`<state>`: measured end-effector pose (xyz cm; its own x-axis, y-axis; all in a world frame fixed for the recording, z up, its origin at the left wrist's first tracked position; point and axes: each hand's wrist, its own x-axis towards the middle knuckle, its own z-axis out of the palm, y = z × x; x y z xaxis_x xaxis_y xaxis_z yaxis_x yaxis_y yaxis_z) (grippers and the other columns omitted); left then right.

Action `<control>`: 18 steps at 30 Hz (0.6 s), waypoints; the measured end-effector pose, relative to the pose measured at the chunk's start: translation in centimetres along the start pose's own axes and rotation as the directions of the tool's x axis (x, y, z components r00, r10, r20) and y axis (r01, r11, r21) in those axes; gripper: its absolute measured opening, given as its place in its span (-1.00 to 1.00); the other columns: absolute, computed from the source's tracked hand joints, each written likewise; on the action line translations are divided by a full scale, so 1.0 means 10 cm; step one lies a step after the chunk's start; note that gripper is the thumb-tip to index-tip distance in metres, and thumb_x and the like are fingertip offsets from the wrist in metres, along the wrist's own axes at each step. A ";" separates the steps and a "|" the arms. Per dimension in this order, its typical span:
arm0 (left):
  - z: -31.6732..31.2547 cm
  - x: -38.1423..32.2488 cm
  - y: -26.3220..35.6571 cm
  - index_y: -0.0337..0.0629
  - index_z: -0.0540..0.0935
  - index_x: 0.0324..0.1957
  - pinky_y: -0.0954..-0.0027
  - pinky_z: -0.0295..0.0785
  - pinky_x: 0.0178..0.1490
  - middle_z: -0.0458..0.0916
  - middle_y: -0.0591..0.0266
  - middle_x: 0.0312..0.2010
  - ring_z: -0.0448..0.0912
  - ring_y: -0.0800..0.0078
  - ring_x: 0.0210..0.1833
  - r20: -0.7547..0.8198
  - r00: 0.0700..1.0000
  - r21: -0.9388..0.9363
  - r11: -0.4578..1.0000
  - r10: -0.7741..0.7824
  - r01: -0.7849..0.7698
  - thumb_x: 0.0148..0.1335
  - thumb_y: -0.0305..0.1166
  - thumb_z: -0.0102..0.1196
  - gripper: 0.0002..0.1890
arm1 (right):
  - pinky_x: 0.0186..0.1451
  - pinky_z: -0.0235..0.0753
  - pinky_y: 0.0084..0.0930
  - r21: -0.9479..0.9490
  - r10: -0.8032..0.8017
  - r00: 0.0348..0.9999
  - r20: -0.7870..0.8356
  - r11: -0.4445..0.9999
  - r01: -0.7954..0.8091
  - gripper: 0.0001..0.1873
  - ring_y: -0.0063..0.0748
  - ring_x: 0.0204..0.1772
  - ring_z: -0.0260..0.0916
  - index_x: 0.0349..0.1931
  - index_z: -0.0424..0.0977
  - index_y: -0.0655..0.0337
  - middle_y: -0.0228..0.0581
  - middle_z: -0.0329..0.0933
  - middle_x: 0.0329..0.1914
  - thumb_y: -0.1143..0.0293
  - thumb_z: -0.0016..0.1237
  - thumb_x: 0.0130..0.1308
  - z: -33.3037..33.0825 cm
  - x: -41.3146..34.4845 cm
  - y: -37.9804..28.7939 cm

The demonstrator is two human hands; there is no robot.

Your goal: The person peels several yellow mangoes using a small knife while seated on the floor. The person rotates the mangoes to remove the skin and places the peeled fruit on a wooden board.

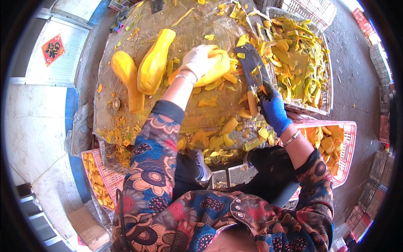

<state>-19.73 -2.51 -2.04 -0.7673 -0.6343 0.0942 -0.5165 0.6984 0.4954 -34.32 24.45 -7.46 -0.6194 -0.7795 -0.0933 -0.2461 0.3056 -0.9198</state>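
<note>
A peeled, yellow-orange long-necked squash (pixel 218 70) lies on the worktable (pixel 132 19), cut pieces beside it. My left hand (pixel 197 60), in a white glove, rests over its top and grips it. My right hand (pixel 274 108), in a blue glove with dark fingers, is curled around a small bladed tool (pixel 258 77), mostly hidden by the fingers. Under and beside that tool lies a cleaver (pixel 247 60) with a wooden handle, its dark blade pointing away from me. Two more peeled squashes, one upright-looking (pixel 156 63) and one neck towards me (pixel 127 78), lie to the left.
A crate heaped with peelings (pixel 296 60) stands at the right. Below it, a pink crate (pixel 349 141) holds squash chunks (pixel 329 145). Another pink crate (pixel 108 179) with cut pieces is at lower left. Peel scraps (pixel 217 141) litter the near table edge.
</note>
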 end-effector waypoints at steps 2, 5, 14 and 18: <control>0.00 -0.24 0.04 -0.13 0.68 0.04 0.23 0.53 0.11 0.70 0.02 -0.05 0.65 0.10 0.02 0.014 0.986 -0.074 0.983 0.169 -0.167 0.27 -0.16 0.19 -0.63 | 0.02 0.56 -0.34 0.133 0.039 0.999 0.037 0.990 -0.044 -0.52 -0.20 -0.09 0.60 0.26 0.40 0.26 0.02 0.61 -0.07 0.56 -0.12 0.31 -0.01 0.00 -0.05; 0.04 -0.61 0.08 -0.23 0.70 -0.04 0.30 0.55 0.07 0.75 0.13 -0.14 0.68 0.24 -0.04 -0.037 0.983 -0.210 0.961 0.177 -0.181 0.32 -0.35 0.19 -0.76 | -0.46 0.52 -0.46 0.358 0.247 0.960 0.135 0.891 -0.279 -0.56 -0.51 -0.31 0.50 0.27 0.39 0.24 -0.20 0.56 -0.20 0.55 -0.17 0.39 -0.04 -0.05 -0.19; 0.19 -1.20 0.09 -0.42 0.31 0.32 0.31 0.35 0.33 0.43 -0.02 0.28 0.45 0.20 0.27 -0.126 0.823 -0.761 0.586 -0.554 0.278 0.21 -0.26 0.32 -0.27 | -0.41 0.61 -0.36 0.617 0.379 0.855 0.355 0.592 -0.518 -0.47 -0.39 -0.31 0.49 0.39 0.19 0.14 -0.25 0.48 -0.16 0.48 -0.15 0.40 0.23 -0.41 -0.65; 0.18 -1.24 0.18 -0.43 0.14 0.44 0.24 0.23 0.41 0.32 -0.08 0.37 0.33 0.19 0.37 0.115 0.670 -0.903 0.204 -0.734 0.379 0.21 -0.13 0.35 -0.06 | -0.41 0.63 -0.27 0.680 0.424 0.811 0.403 0.454 -0.576 -0.45 -0.25 -0.32 0.51 0.38 0.18 0.12 -0.16 0.47 -0.12 0.39 -0.11 0.38 0.63 -0.44 -0.74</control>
<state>-11.80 7.24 -3.82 -0.1786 -0.8991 -0.3996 -0.0529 -0.3968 0.9164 -25.02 22.17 -2.64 -0.3058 -0.7232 -0.6193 0.7520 0.2154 -0.6229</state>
